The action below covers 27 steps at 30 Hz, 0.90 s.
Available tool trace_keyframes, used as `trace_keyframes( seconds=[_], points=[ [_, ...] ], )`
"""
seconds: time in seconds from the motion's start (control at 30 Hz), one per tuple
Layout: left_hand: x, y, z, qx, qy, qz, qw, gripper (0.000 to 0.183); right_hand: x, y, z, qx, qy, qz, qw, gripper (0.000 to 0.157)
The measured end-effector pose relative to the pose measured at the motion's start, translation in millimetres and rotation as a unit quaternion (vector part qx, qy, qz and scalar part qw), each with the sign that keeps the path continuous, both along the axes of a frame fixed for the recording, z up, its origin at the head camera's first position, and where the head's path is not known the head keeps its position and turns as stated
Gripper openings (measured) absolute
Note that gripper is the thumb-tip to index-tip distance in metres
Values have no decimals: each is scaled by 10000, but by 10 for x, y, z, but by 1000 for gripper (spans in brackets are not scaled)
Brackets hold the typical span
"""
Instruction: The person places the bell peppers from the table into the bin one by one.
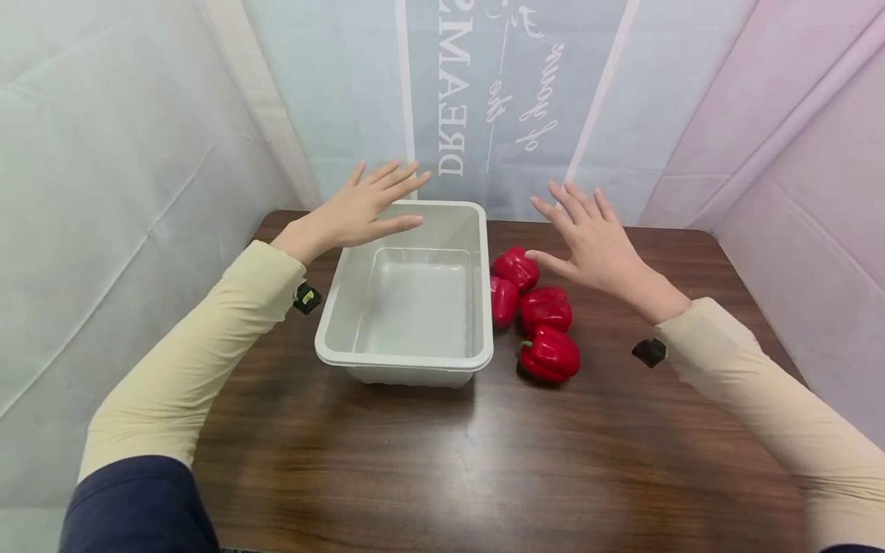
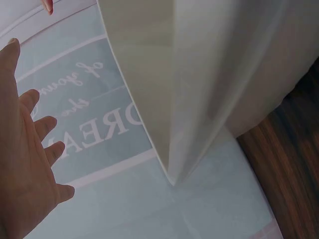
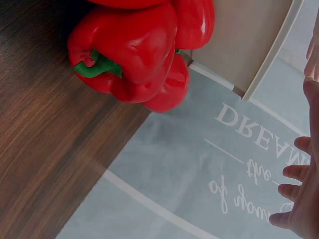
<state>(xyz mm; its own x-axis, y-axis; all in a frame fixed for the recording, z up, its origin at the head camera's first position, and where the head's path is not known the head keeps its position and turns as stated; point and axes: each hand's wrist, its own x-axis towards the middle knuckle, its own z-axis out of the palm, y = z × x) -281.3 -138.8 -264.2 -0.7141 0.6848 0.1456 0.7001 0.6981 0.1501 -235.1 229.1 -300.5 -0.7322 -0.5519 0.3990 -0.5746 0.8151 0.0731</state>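
My left hand (image 1: pixel 366 206) hovers over the far left rim of a white plastic bin (image 1: pixel 325 330), its fingers spread and holding nothing. To the right, my right hand (image 1: pixel 596 247) hangs in the air with fingers apart, also without anything in its grasp. Below and left of it, several red bell peppers (image 1: pixel 551 355) lie in a loose row against the bin's right side. One pepper (image 3: pixel 124 50) shows a green stem in the right wrist view. The bin's inside holds nothing. In the left wrist view, the bin wall (image 2: pixel 209 74) stands beside the left palm (image 2: pixel 25 169).
The dark wooden table (image 1: pixel 429 468) carries the bin and peppers. Behind its far edge hangs a pale blue cloth (image 1: pixel 346 100) with white mirrored lettering. Light curtains (image 1: pixel 124 192) enclose the left side and pinkish ones (image 1: pixel 802 153) the right.
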Motion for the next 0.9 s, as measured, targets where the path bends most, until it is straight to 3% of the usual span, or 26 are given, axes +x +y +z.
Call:
trace_keyframes(
  seconds=[0.9],
  points=[
    [21, -119, -118, -48, 15, -38, 10000, 65, 49, 78, -108, -182, -121, -46, 9998, 79]
  ],
)
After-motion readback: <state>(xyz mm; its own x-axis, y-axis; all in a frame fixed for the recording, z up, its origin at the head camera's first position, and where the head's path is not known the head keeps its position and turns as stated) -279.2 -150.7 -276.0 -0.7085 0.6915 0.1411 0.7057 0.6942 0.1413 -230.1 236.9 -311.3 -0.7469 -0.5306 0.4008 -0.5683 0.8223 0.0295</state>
